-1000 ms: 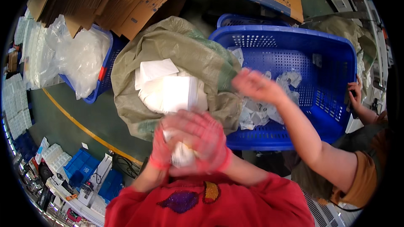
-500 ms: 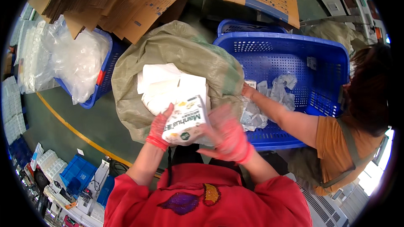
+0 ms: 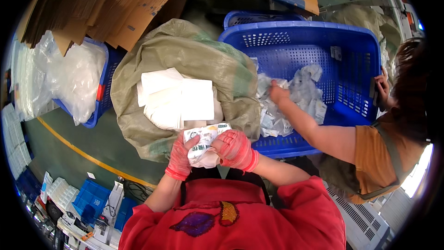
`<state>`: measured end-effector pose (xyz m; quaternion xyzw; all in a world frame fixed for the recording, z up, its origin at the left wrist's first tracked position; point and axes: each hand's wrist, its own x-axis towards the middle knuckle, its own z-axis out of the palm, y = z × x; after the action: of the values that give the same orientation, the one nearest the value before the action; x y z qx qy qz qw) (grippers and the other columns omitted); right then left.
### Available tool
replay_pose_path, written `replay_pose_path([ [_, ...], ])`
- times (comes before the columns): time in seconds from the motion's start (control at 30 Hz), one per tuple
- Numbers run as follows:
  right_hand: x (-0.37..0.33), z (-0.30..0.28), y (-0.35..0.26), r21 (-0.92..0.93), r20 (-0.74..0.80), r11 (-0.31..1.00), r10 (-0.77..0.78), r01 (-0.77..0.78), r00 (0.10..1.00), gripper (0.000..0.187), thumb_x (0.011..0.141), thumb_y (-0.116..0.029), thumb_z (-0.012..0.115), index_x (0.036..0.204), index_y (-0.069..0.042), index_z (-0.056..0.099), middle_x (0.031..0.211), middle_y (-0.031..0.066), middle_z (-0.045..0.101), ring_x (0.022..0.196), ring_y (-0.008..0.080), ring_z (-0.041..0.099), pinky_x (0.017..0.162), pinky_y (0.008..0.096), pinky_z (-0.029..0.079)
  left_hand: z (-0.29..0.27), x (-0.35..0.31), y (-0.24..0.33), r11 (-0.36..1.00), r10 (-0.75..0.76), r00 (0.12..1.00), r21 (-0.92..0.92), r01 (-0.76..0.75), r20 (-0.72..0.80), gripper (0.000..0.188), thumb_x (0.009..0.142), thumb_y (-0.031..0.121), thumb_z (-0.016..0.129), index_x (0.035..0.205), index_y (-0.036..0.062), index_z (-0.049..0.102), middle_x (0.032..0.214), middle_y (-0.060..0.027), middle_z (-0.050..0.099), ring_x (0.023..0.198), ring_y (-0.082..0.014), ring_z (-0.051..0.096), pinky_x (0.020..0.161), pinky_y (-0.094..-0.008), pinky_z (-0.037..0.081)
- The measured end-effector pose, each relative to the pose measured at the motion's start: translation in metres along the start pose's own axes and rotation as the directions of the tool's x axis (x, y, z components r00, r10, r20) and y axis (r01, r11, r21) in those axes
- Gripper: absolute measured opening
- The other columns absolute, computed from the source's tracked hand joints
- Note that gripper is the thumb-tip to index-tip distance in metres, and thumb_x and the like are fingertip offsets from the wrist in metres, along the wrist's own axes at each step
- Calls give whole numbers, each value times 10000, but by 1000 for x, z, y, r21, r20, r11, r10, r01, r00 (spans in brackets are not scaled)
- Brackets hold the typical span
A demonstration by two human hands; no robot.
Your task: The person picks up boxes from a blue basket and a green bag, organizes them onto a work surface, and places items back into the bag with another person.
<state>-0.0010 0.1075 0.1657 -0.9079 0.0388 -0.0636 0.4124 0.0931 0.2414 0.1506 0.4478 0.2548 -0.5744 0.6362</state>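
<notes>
A white soft tissue pack (image 3: 201,135) printed in green and yellow is held at my waist. My left hand (image 3: 179,156), in a red-and-white glove with the fingertips bare, grips its left side. My right hand (image 3: 237,149), gloved alike, is closed on its right edge, fingers bent against the wrapper. Just beyond the pack, folded white tissue paper (image 3: 198,99) lies in a large olive woven sack (image 3: 138,55) with its mouth rolled open. The underside of the pack is hidden.
Right of the sack stands a blue perforated basket (image 3: 342,92) holding crumpled clear wrappers (image 3: 307,88); a co-worker's hand (image 3: 279,93) reaches into it. At left is another blue basket (image 3: 105,81) with clear plastic bags (image 3: 74,74). Flattened cardboard (image 3: 106,9) overhangs the far left.
My right hand, blurred and apart before, has come onto the pack, which is now tilted and lower. The co-worker's hand has moved deeper among the wrappers. The whole view has shifted slightly.
</notes>
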Motion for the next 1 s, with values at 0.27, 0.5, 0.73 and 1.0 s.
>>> replay_pose_path([
  [0.27,-31,15,0,646,-176,428,889,-632,423,328,792,-303,495,749,15,564,601,65,532,544,100,457,525,253,373,12,4,-6,502,147,914,768,-398,378,377,685,145,614,1009,43,451,901,-128,512,801,-194,502,714,-287,396],
  [0.5,-44,-6,16,883,-39,172,954,-436,297,195,777,-200,481,797,-18,546,688,43,549,654,133,520,592,260,410,23,-3,-9,500,145,940,797,-339,309,758,540,123,740,1168,65,320,936,-70,493,853,-135,467,772,-256,382],
  [0.73,-68,13,61,958,285,-286,937,-25,203,207,718,-138,472,877,-16,521,791,90,557,685,203,554,637,301,458,29,-16,-2,647,-230,830,717,-259,507,757,485,104,766,1127,65,366,1010,-37,460,936,-127,424,828,-265,342],
  [1.0,-69,27,52,499,330,249,832,-830,447,208,738,-210,494,732,-10,553,713,157,565,669,275,550,600,342,420,23,-4,0,787,-347,702,600,-143,622,656,498,133,776,1055,66,437,901,-17,526,834,-118,500,732,-252,401],
])
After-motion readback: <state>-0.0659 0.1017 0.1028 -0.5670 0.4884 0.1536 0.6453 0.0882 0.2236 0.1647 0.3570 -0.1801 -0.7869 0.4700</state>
